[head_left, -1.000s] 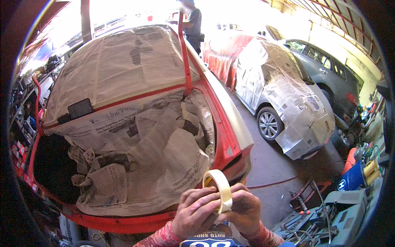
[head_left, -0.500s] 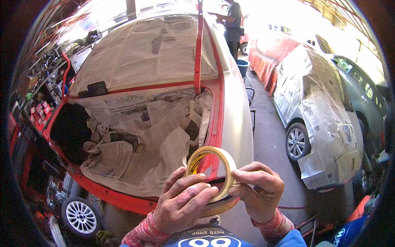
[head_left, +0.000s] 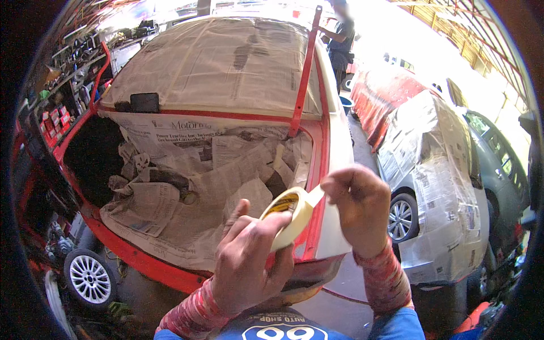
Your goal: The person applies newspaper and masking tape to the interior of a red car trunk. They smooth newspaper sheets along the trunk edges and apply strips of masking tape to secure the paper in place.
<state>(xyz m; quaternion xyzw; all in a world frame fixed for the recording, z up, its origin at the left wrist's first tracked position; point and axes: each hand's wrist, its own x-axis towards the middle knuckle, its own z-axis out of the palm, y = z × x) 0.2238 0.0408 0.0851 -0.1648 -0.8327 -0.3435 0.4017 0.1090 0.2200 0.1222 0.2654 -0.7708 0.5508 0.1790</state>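
Note:
A roll of cream masking tape (head_left: pixel 302 222) is held in my left hand (head_left: pixel 249 252), with fingers through its core and around its side. My right hand (head_left: pixel 360 207) pinches the loose end, and a short strip stretches from the roll to those fingertips. Both hands are over the rear right corner of a car with red edges (head_left: pixel 318 198) and a pale side panel. Newspaper (head_left: pixel 226 187) lines its open trunk. More paper covers the rear window (head_left: pixel 209 68). A small dark flat object (head_left: pixel 144 102) lies at the lower edge of that window.
Two red trunk hinge arms (head_left: pixel 306 73) stand up from the car. A loose wheel (head_left: pixel 89 279) lies at lower left. On the right, another car is wrapped in paper and plastic (head_left: pixel 436 187). A person (head_left: pixel 340 42) stands beyond, near a blue bucket (head_left: pixel 346 103). Cluttered shelves (head_left: pixel 56 122) line the left.
My right hand has drawn the tape's end away from the roll, up and to the right. The left hand has turned the roll. The view has shifted slightly.

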